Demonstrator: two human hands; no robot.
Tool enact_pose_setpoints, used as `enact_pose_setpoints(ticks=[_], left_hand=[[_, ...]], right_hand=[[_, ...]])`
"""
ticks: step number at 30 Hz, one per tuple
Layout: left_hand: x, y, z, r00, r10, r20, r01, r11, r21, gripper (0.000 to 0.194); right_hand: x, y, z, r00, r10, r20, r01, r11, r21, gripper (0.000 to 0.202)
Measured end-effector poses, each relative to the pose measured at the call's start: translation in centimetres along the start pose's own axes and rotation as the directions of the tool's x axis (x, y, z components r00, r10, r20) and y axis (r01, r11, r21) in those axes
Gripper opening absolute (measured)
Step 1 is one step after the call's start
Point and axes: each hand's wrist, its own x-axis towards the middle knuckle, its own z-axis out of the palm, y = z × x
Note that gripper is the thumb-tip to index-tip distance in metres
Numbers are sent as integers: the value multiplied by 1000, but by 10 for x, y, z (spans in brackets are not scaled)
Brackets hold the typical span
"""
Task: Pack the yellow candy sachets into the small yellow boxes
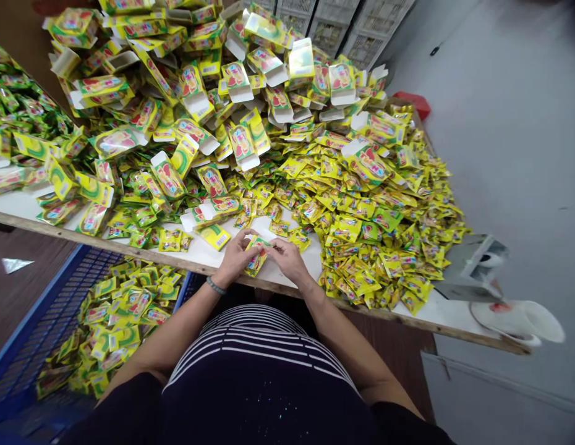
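Observation:
My left hand (236,254), with a beaded bracelet at its wrist, holds a small yellow-green box (256,259) by its left side at the table's front edge. On the box's upper right side, the fingers of my right hand (287,256) are closed. Just left of my hands lies another yellow box (214,236). Small yellow sachets (299,239) lie beyond my right hand. A large heap of yellow sachets (357,228) spreads to the right, and open-flapped boxes (243,145) are piled behind.
Below the table's left edge, a blue crate (41,296) holds many boxes. A grey metal holder (473,269) and a white container (523,320) stand at the right end of the white table (264,228). White crates (375,28) are stacked behind.

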Motion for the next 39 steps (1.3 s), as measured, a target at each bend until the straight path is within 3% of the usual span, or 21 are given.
enact_pose_setpoints(ticks=[2,4,6,11,14,17,20,22,27,30,33,35,39], left_hand=[[0,0,1,1000,-15,18,15,1000,8,47],[1,0,2,999,-23,27,23,1000,2,50],[0,0,4,1000,-26,3,26,999,-30,55],[0,1,4,996,-66,-59,62,995,-77,64],[0,2,4,997,-70,-44,68,996,-58,63],[0,2,4,996,-85,-33,83,995,-57,64],[0,2,3,996,-85,11,85,995,-47,65],[-1,1,3,997,-66,35,67,997,-38,65],[-2,2,2,997,-46,64,50,996,-70,63],[-2,2,3,994,-58,97,68,993,-101,64],[-1,2,3,994,-61,93,70,993,-98,64],[-1,2,2,993,-69,92,78,992,-96,63],[-1,2,1,993,-78,87,86,992,-89,64]], right_hand=[[2,1,-3,999,32,18,-33,999,33,33],[5,-1,-6,999,33,-37,-30,997,72,37],[7,-5,-9,998,-5,-61,6,1000,17,41],[8,-22,-14,998,-63,14,64,995,-82,30],[10,-24,-13,1000,-29,-11,28,997,-69,25],[15,-18,-14,998,61,-29,-59,996,69,28],[20,-10,-21,987,159,13,-158,963,218,35],[22,-7,-27,986,158,52,-165,965,202,34],[11,-9,-34,984,73,164,-94,987,127,32],[-5,-10,-26,998,-23,63,17,994,107,34],[-17,-11,-16,980,-182,-80,179,983,-50,31],[-18,-12,-13,968,-227,-109,214,970,-115,31],[-10,-21,-9,967,-239,-92,230,969,-92,35]])
